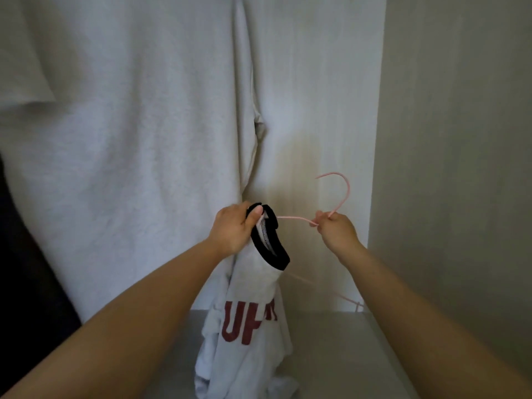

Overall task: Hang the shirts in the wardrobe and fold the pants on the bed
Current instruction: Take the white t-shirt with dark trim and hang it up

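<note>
A white T-shirt (247, 335) with a black collar and red letters hangs down in the middle of the view. My left hand (234, 230) grips its black collar, thumb on top. My right hand (334, 228) pinches a thin pink hanger (342, 191) at the neck below its hook. One arm of the hanger runs left into the collar; the other slopes down to the right behind the shirt. The hook points up and hangs on nothing.
A large grey-white shirt (129, 145) hangs in the wardrobe and fills the left and middle. The wardrobe's pale side wall (460, 139) stands at the right. A grey shelf (331, 349) lies below. Something dark (26, 283) sits at the left edge.
</note>
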The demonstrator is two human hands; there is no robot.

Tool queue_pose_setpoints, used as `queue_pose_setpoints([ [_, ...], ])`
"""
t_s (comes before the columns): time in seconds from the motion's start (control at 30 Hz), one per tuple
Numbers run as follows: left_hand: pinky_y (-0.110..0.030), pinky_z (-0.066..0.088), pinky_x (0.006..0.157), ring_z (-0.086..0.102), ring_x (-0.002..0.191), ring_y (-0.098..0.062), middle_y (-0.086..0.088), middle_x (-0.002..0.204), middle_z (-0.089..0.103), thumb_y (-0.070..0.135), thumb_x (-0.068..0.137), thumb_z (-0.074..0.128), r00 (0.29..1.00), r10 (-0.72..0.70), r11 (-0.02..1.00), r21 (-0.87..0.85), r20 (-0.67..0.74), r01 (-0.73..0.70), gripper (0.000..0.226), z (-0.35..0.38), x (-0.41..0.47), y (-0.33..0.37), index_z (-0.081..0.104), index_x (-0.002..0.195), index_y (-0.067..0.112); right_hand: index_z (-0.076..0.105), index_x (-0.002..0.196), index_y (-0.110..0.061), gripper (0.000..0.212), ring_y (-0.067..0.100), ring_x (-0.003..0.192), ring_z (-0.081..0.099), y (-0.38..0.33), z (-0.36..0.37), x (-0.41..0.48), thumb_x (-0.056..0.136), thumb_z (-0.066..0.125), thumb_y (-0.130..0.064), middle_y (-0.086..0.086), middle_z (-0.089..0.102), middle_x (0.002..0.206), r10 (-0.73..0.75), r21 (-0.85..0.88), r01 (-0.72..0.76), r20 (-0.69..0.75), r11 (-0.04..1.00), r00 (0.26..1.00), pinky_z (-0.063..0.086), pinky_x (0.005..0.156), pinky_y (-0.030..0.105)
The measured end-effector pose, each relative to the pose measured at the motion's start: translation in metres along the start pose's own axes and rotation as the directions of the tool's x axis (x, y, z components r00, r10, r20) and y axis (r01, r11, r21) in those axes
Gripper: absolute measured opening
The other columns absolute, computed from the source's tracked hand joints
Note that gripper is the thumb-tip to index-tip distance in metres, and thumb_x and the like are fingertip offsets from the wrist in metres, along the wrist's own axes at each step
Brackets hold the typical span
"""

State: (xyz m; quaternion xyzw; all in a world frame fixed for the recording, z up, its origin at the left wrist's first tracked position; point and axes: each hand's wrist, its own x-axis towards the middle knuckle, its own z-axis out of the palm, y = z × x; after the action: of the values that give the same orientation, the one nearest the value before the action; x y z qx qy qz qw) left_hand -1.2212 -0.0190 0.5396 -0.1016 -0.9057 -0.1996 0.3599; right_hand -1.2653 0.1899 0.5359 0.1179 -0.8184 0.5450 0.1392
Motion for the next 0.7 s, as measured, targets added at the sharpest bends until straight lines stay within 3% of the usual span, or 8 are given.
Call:
queue_pose_setpoints([
  [0.13, -0.033, 0.039, 0.072, 0.058, 0.082, -0.028, -0.008, 0.082, 0.062, 0.033, 0.102, 0.034, 0.978, -0.204, 0.977, -0.074, -0.047, 0.200, 0.038, 0.014, -0.013, -0.009, 0.061, 0.097, 0.007, 0.063, 0.090, -0.006, 0.040, 0.013, 0.062, 0.044, 0.027, 0.004, -0.004, 0.101, 0.031, -0.027, 0.005, 0.052, 0.080, 0.095, -0.076, -0.104, -0.115, 0.992, 0.989, 0.031, 0.052, 0.027],
  [0.2, -0.033, 0.040, 0.069, 0.060, 0.083, -0.029, -0.011, 0.084, 0.064, 0.034, 0.102, 0.034, 0.956, -0.281, 0.955, -0.121, -0.089, 0.269, 0.039, 0.020, -0.021, -0.012, 0.062, 0.097, 0.007, 0.065, 0.097, -0.004, 0.041, 0.018, 0.067, 0.045, 0.038, 0.002, -0.003, 0.101, 0.031, -0.027, 0.009, 0.050, 0.086, 0.156, -0.037, -0.167, -0.197, 0.985, 0.968, 0.031, 0.061, 0.028],
  [0.33, -0.028, 0.037, 0.076, 0.057, 0.091, -0.024, -0.004, 0.089, 0.058, 0.037, 0.102, 0.032, 0.909, -0.414, 0.885, -0.210, 0.051, 0.415, 0.041, 0.028, -0.026, -0.011, 0.064, 0.102, 0.011, 0.067, 0.097, -0.003, 0.041, 0.025, 0.077, 0.046, 0.053, -0.003, -0.004, 0.100, 0.034, -0.027, 0.010, 0.051, 0.085, 0.255, 0.119, -0.230, -0.280, 0.966, 0.926, 0.032, 0.070, 0.030],
  [0.4, -0.028, 0.037, 0.081, 0.055, 0.097, -0.026, -0.007, 0.095, 0.057, 0.037, 0.102, 0.034, 0.831, -0.530, 0.774, -0.303, 0.171, 0.556, 0.042, 0.031, -0.023, -0.006, 0.064, 0.104, 0.008, 0.069, 0.095, -0.005, 0.039, 0.026, 0.080, 0.048, 0.058, -0.005, -0.005, 0.099, 0.036, -0.026, 0.010, 0.053, 0.087, 0.250, 0.176, -0.203, -0.314, 0.963, 0.916, 0.033, 0.070, 0.030],
  [0.47, -0.033, 0.044, 0.088, 0.058, 0.099, -0.028, -0.010, 0.098, 0.061, 0.035, 0.100, 0.040, 0.717, -0.625, 0.572, -0.443, 0.310, 0.690, 0.038, 0.032, -0.021, -0.003, 0.063, 0.106, 0.005, 0.069, 0.089, -0.008, 0.038, 0.026, 0.082, 0.050, 0.064, -0.008, -0.007, 0.099, 0.038, -0.027, 0.011, 0.056, 0.088, 0.260, 0.243, -0.185, -0.329, 0.952, 0.908, 0.035, 0.071, 0.032],
  [0.53, -0.037, 0.051, 0.085, 0.062, 0.086, -0.028, -0.012, 0.089, 0.066, 0.029, 0.098, 0.044, 0.642, -0.618, 0.398, -0.524, 0.454, 0.753, 0.033, 0.031, -0.023, -0.003, 0.066, 0.097, 0.004, 0.069, 0.083, -0.013, 0.036, 0.024, 0.077, 0.050, 0.071, -0.009, -0.009, 0.098, 0.039, -0.028, 0.009, 0.057, 0.083, 0.295, 0.317, -0.190, -0.328, 0.929, 0.897, 0.037, 0.070, 0.034],
  [0.6, -0.034, 0.053, 0.071, 0.063, 0.072, -0.026, -0.012, 0.078, 0.067, 0.023, 0.097, 0.044, 0.610, -0.575, 0.348, -0.512, 0.545, 0.785, 0.031, 0.029, -0.025, -0.005, 0.067, 0.082, 0.006, 0.069, 0.079, -0.010, 0.038, 0.019, 0.063, 0.045, 0.077, -0.011, -0.010, 0.097, 0.040, -0.028, 0.004, 0.053, 0.070, 0.332, 0.401, -0.193, -0.312, 0.896, 0.890, 0.035, 0.061, 0.033],
  [0.7, -0.030, 0.052, 0.065, 0.064, 0.070, -0.024, -0.010, 0.074, 0.069, 0.022, 0.097, 0.044, 0.609, -0.554, 0.342, -0.512, 0.568, 0.788, 0.032, 0.030, -0.028, -0.011, 0.067, 0.079, 0.007, 0.063, 0.065, -0.012, 0.040, 0.012, 0.049, 0.034, 0.082, -0.012, -0.013, 0.097, 0.042, -0.025, -0.003, 0.047, 0.051, 0.394, 0.548, -0.212, -0.237, 0.809, 0.888, 0.028, 0.046, 0.023],
])
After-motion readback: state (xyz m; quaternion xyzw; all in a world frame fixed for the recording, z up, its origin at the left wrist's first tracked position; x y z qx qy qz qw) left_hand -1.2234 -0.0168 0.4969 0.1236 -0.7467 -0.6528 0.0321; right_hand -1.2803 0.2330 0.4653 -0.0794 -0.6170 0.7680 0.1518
